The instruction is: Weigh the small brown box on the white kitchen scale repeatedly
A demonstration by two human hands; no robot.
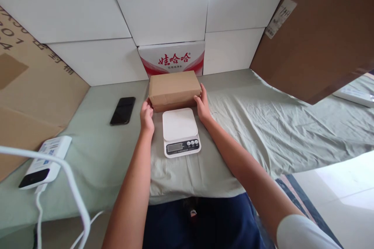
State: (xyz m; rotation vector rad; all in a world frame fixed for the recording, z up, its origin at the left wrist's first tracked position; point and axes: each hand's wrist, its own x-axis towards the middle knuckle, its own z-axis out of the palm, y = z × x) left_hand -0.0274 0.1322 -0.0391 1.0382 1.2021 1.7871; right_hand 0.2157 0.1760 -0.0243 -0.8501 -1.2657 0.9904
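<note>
Several white panels point(163, 4) and brown cardboard sheets point(321, 31) wall in a table point(263, 124) draped with a wrinkled pale green cloth. At the back stands a red-and-white carton point(172, 58) with printed characters, and just in front of it lies a brown cardboard box point(174, 89), flat on the cloth. The person's left hand point(147, 118) presses against the box's near left corner and the right hand point(202, 105) against its right end; the fingers of both are curled onto the box, holding it between them. Just beside the box, on the near side, sits a white kitchen scale point(180, 132), its platform bare. A black phone point(123, 110) lies well to the left, and a white power bank point(46, 161) with a cable sits at the left edge.

The grip looks like a side squeeze with no support beneath, so the box could slip or tip if lifted carelessly. It is wider than the scale's platform, so it might overhang, hide the display, or nudge the scale across the loose cloth.

The scale's display is too small to read. How far the fingertips wrap behind the box is hidden, as is its far side. The white object point(355, 95) at the right edge is cut off.
</note>
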